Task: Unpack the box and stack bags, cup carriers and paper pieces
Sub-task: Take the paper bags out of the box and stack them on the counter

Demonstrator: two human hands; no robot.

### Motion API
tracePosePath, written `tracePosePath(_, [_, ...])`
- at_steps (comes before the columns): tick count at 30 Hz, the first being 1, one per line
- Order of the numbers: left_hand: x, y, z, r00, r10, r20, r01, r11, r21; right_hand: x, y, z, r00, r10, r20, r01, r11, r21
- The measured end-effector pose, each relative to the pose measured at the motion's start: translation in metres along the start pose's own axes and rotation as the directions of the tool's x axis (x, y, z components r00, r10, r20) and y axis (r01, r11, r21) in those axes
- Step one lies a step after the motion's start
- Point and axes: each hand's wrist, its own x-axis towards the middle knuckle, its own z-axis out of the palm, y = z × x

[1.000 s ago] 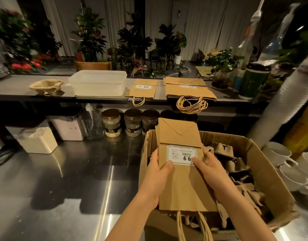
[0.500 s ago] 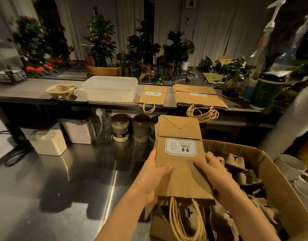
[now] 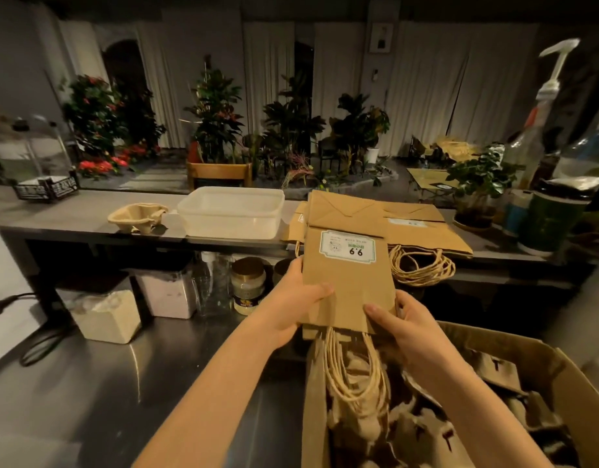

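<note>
**Bags in mid-transfer, box far from emptied**

Head view. Both hands hold a flat bundle of kraft bags [image 3: 348, 282], lifted above the near-left part of the cardboard box [image 3: 578, 400]. The left hand [image 3: 293, 295] grips the bundle's left edge with the thumb across its front face. The right hand [image 3: 406, 319] pinches the lower right corner, thumb in front and fingers behind. The twine handles [image 3: 352, 376] hang straight down from the grip into the box. Several bag edges show in the bundle, but I cannot tell how many.

Beyond the grip, a stack of larger bags [image 3: 426, 228] lies flat on the raised shelf [image 3: 55, 211], just right of the bundle's top, with its handles spilling over the shelf edge. A smaller bag pile [image 3: 296, 228] shows behind the bundle's left edge. Well to the left of the grip, past a plastic tub [image 3: 230, 212], a cup carrier [image 3: 138, 216] sits on the shelf.

Below and to the right of the grip, the box holds a jumble of pulp carriers [image 3: 494, 369]. I cannot make out any loose paper pieces.

By my reading, the bag stacking is well under way, and this bundle most likely belongs on one of the two shelf piles. The carrier stack has barely begun. Most of the unpacking is left, and the paper pieces have no pile that I can see.
</note>
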Motion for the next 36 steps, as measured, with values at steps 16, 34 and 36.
tracePosePath(16, [0.159, 0.036, -0.045, 0.972, 0.103, -0.212, -0.027, 0.942, 0.334, 0.19, -0.042, 0.033, 0.984, 0.174, -0.042, -0.175, 0.984, -0.027])
tracePosePath(34, [0.191, 0.015, -0.039, 0.976, 0.214, 0.027, -0.108, 0.375, 0.921, 0.223, -0.056, 0.055, 0.964, 0.213, -0.158, -0.263, 0.848, -0.461])
tracePosePath(36, [0.19, 0.019, -0.04, 0.985, 0.169, 0.024, -0.085, 0.361, 0.929, 0.213, -0.059, 0.054, 0.973, 0.19, -0.135, -0.232, 0.748, -0.622])
